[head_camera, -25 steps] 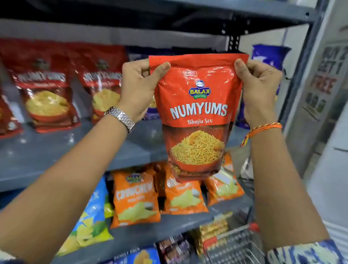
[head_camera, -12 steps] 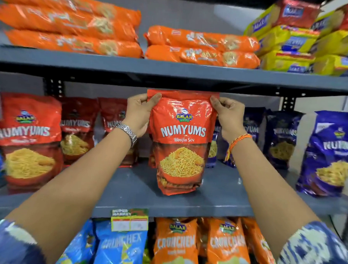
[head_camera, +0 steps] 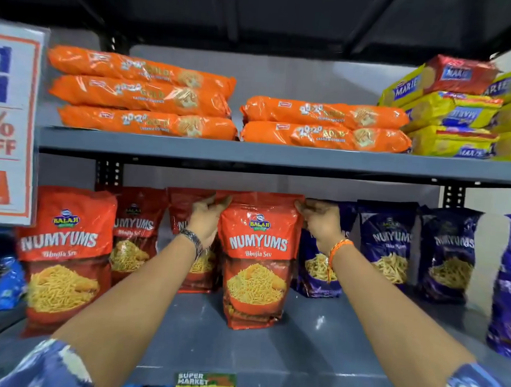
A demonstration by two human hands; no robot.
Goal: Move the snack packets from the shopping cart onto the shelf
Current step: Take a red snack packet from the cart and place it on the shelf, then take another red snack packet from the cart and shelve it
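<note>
Packet, red-orange, printed NUMYUMS Bhujia Sev: stands upright on the grey shelf, mid-width, set back from the front edge, its base resting on the shelf surface. Left hand: at the packet's upper left corner, fingers curled on the top seam, holding it. Right hand: at the upper right corner, fingers pinched on the top edge, likewise holding it. The packet sits between the two hands, its body hanging below both. Red packets of the same print: standing to the left, toward the shelf's left edge and rear. Blue packets: standing to the right, along the rear. Price tag: on the shelf's front edge.
</note>
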